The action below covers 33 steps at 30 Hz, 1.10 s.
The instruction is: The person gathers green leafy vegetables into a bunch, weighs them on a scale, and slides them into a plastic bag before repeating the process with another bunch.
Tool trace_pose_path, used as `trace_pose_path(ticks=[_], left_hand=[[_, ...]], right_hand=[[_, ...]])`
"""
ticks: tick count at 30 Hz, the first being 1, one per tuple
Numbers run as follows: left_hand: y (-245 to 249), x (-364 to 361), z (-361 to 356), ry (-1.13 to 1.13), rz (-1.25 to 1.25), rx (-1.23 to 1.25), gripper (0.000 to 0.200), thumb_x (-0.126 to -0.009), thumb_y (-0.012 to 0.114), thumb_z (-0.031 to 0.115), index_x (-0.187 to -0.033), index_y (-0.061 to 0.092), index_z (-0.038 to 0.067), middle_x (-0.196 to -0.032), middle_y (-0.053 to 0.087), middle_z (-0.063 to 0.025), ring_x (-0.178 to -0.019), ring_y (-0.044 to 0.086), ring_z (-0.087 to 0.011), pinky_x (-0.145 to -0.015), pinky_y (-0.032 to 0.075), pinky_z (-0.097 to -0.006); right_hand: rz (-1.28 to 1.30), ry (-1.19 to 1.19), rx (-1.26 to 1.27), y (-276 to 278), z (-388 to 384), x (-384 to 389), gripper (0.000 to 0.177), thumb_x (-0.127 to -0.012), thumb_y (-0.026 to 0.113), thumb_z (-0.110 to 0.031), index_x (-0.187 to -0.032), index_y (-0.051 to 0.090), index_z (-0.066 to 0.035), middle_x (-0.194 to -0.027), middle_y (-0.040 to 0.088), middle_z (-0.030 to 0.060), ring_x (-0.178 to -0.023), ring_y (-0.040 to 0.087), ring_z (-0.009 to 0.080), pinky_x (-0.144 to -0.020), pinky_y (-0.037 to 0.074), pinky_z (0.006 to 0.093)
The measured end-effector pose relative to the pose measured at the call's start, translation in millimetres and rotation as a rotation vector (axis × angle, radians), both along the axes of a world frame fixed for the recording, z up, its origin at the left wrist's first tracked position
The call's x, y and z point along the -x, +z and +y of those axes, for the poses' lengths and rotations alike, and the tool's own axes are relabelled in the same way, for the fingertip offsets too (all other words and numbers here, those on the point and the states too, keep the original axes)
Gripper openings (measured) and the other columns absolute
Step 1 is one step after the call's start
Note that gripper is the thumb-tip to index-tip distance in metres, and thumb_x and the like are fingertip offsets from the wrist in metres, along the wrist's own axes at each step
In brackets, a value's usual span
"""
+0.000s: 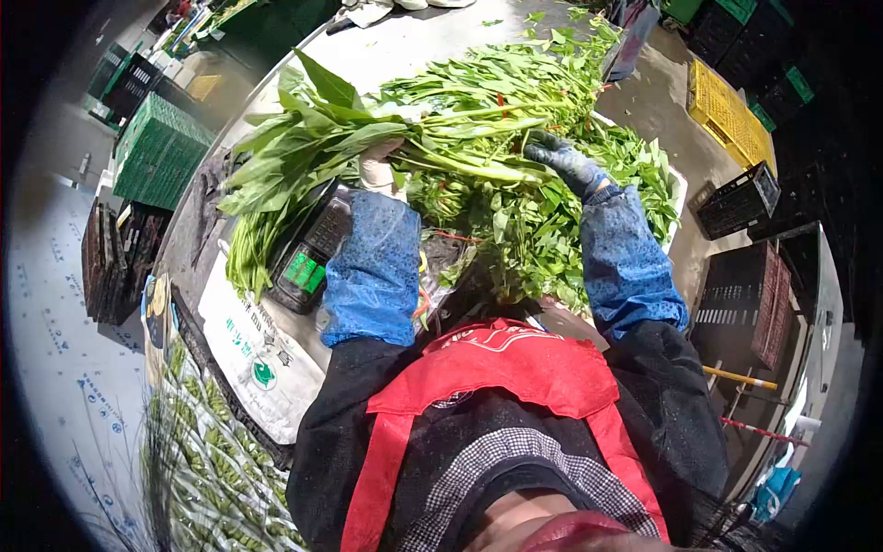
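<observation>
A long bunch of leafy green vegetables (460,156) lies sideways in front of me, leaves to the left and pale stems to the right. My left hand (379,170), in a pale glove, is closed around it from below, partly covered by the leaves. At the stem ends is my right hand (568,164), in a dark, soiled glove; its fingers are stretched out against the stems. Under the leaves on the left sits a black scale (313,248) with a lit green display. More greens (529,235) are heaped below and behind the bunch, some with red ties.
The work table (418,29) has a pale surface. A white printed sack (262,354) hangs at its front left, above bagged green produce (207,442). Green crates (161,152) are stacked at left; a yellow crate (727,115) and black crates (740,202) stand at right.
</observation>
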State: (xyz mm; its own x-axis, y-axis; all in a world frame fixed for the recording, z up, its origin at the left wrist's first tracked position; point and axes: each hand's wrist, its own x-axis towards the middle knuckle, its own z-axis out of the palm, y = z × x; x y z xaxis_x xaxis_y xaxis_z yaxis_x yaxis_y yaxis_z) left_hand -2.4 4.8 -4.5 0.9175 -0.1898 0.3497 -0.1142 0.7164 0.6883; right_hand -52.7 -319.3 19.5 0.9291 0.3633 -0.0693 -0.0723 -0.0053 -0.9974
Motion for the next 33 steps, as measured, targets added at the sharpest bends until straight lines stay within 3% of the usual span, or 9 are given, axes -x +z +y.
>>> trace_pose_path(ticks=[4,5,8,11,12,21,26,27,33], left_hand=[[-44.9,-37.2,10.4,0.286,0.619,0.037,0.023,-0.071,0.061,0.006,-0.094,0.061,0.006,-0.099,0.058,-0.0058,-0.087,0.056,-0.0177,-0.08,0.044,-0.0329],[-66.9,-40.0,11.8,0.191,0.304,0.005,0.023,-0.071,0.06,0.008,-0.095,0.06,0.006,-0.098,0.058,-0.0051,-0.087,0.055,-0.0172,-0.081,0.044,-0.0337],[67.3,44.2,-37.1,0.355,0.678,-0.175,0.023,-0.074,0.057,0.03,-0.095,0.057,0.021,-0.094,0.057,0.0069,-0.087,0.052,-0.0116,-0.073,0.041,-0.0355],[74.7,44.3,-24.7,0.463,0.712,-0.188,0.036,-0.072,0.059,0.035,-0.104,0.053,0.022,-0.109,0.052,0.0034,-0.104,0.044,-0.0159,-0.089,0.027,-0.0431],[65.4,37.1,-14.1,0.422,0.685,-0.163,0.039,-0.071,0.06,0.035,-0.107,0.052,0.022,-0.112,0.05,0.0028,-0.107,0.042,-0.0168,-0.092,0.025,-0.0442],[88.2,64.9,-45.7,0.419,0.723,-0.084,0.044,-0.076,0.056,0.032,-0.116,0.045,0.016,-0.121,0.044,-0.0002,-0.111,0.039,-0.02,-0.097,0.018,-0.0452],[78.4,64.9,-42.3,0.327,0.606,-0.007,0.036,-0.078,0.054,0.025,-0.111,0.049,0.01,-0.112,0.049,-0.0064,-0.099,0.048,-0.0179,-0.078,0.042,-0.0325],[77.5,67.3,-38.7,0.381,0.57,-0.038,0.035,-0.078,0.055,0.026,-0.109,0.05,0.01,-0.108,0.051,-0.0058,-0.096,0.05,-0.0175,-0.077,0.043,-0.0319],[83.6,66.1,5.7,0.45,0.476,0.001,0.034,-0.078,0.052,0.014,-0.11,0.047,0.004,-0.104,0.052,-0.0096,-0.091,0.052,-0.0177,-0.077,0.045,-0.0287]], right_hand=[[0.111,0.074,-0.141,-0.3,19.2,0.9,0.043,-0.078,0.062,-0.02,-0.115,0.048,-0.002,-0.111,0.053,0.009,-0.099,0.05,0.0159,-0.086,0.04,0.0284],[0.077,-0.009,-0.349,-16.2,22.7,1.3,0.039,-0.08,0.06,-0.019,-0.114,0.048,-0.002,-0.106,0.056,0.0083,-0.095,0.052,0.0159,-0.084,0.041,0.0284],[0.078,-0.121,-0.368,-26.1,9.0,0.8,0.034,-0.086,0.048,-0.022,-0.114,0.048,-0.003,-0.094,0.06,0.0116,-0.084,0.059,0.0196,-0.072,0.048,0.0284],[0.13,-0.226,0.255,-32.8,-31.9,-0.2,0.038,-0.085,0.051,-0.03,-0.106,0.05,0.002,-0.065,0.058,0.0088,-0.057,0.059,0.0147,-0.052,0.046,0.0243],[0.309,-0.192,0.345,-29.8,-35.9,4.3,0.05,-0.083,0.052,-0.035,-0.12,0.042,-0.002,-0.094,0.061,0.0149,-0.086,0.06,0.0181,-0.068,0.047,0.0268],[-1.08,-0.343,0.884,41.0,63.0,49.1,0.037,-0.071,0.066,-0.023,-0.104,0.057,-0.011,-0.092,0.058,0.0109,-0.082,0.054,0.0287,-0.074,0.044,0.0347],[-0.41,0.082,0.46,-3.7,65.7,13.8,0.039,-0.07,0.059,-0.033,-0.1,0.058,-0.007,-0.087,0.061,0.0158,-0.083,0.058,0.0294,-0.074,0.045,0.0376],[-0.462,0.033,0.894,-7.3,59.0,9.0,0.036,-0.068,0.058,-0.027,-0.099,0.059,-0.009,-0.087,0.06,0.0174,-0.083,0.058,0.0311,-0.074,0.045,0.0383],[-0.136,0.008,1.369,-37.6,-15.5,12.6,0.039,-0.066,0.064,-0.034,-0.099,0.06,-0.013,-0.09,0.061,0.0152,-0.084,0.058,0.0312,-0.074,0.045,0.0392]])
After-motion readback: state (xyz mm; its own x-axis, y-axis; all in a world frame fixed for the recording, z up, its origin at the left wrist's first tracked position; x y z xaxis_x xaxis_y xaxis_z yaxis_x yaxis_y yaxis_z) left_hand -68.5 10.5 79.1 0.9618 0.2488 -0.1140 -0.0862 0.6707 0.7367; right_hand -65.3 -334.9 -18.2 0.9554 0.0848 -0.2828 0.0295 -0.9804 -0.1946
